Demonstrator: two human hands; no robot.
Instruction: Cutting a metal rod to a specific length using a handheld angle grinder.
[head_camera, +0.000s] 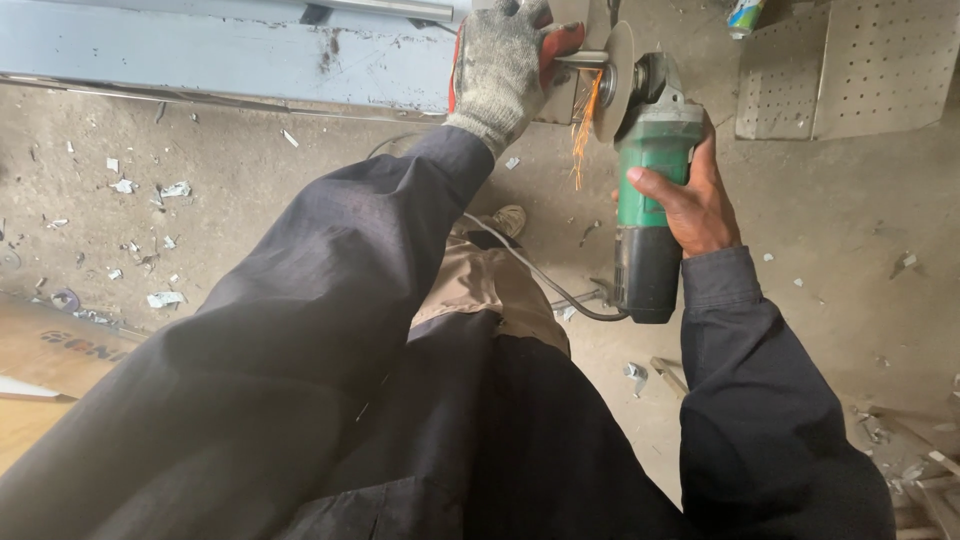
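Observation:
My left hand (498, 62), in a grey knit glove with a red palm, grips a short metal rod (583, 59) near the top of the view. My bare right hand (690, 195) is wrapped around the body of a green angle grinder (652, 165). The grinder's disc (614, 80) touches the rod's end, and orange sparks (580, 130) fall from the contact point. The grinder's black rear end and its cable (530, 270) run down toward my legs.
A long pale blue metal beam (220, 50) lies across the top left. Perforated metal sheets (850, 65) rest at the top right. Scraps of metal and paper litter the concrete floor (840, 250). A wooden board (40, 360) sits at the left edge.

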